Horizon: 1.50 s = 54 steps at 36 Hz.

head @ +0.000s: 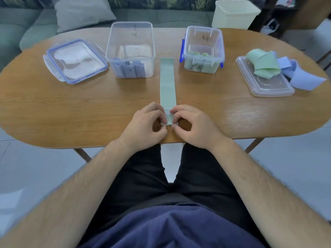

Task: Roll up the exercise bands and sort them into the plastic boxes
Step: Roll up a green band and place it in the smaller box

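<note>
Left hand [143, 122] and right hand [193, 124] pinch the near end of the green band [168, 83], first fold in; the rest lies flat on the table [71, 108] toward 12 o'clock. If one side leads, the roll probably goes crooked. Count: two boxes [125, 38] [197, 40] at 11 and 1, two lids [75, 59] [265, 85], two loose bands [261, 63] [302, 77] at 2.

Oval wooden table [71, 108], grey sofa [26, 29] behind

green band [168, 83] flat on bench [89, 108], lengthwise between boxes, near end curled up. left box [130, 51]: blue rolls [129, 68]. right box [203, 49]: green rolls [197, 66]. loose green band [263, 61] and loose blue band [300, 77] far right.
</note>
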Available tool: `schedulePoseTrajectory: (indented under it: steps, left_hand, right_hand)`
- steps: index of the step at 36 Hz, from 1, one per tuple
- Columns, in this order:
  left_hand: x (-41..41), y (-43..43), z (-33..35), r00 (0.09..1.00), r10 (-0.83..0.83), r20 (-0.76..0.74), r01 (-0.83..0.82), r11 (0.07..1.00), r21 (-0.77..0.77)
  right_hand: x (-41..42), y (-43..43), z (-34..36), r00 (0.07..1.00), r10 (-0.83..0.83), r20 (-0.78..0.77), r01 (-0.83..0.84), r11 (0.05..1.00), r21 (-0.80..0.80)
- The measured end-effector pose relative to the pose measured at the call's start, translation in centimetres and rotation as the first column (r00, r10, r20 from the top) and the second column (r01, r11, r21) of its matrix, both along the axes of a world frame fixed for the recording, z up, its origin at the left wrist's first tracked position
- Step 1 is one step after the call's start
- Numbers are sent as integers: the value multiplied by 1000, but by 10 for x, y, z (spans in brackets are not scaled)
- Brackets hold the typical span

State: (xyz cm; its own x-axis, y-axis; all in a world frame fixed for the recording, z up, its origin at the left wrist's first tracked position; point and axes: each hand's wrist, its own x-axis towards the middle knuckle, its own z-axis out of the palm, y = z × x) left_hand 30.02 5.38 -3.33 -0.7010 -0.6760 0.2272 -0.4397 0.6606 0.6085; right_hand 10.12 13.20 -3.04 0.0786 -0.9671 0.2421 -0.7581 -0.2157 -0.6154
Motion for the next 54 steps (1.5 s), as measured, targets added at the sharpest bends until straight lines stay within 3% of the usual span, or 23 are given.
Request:
schedulePoseTrajectory:
  steps: [6,16,24,30,37,42,46,54]
  left_hand:
    - [-2,-7,4,999,-29,42,30,999,-25]
    - [-13,-16,8,951,-28,307,76,986,-148]
    - [-18,-16,17,924,-21,381,121,963,-240]
    - [-21,-16,20,928,-6,372,104,964,-243]
    - [-22,-13,13,965,6,263,63,965,-254]
    - [-22,-9,5,991,28,133,10,961,-277]
    - [-19,-1,2,996,33,82,-6,954,-301]
    - [-10,-1,3,989,-3,148,52,943,-328]
  right_hand:
    - [-7,-6,0,999,27,-19,-27,1000,5]
    - [-6,-16,-1,996,35,-82,-29,997,75]
    - [-4,-22,10,989,29,-146,-5,986,164]
    - [-3,-25,13,995,8,-104,10,985,170]
    - [0,-21,6,998,-13,-53,16,998,61]
    - [10,-14,-4,978,-66,-196,55,997,-61]
    - [16,-11,-4,973,-79,-216,62,995,-82]
    - [21,-7,0,959,-105,-262,76,990,-121]
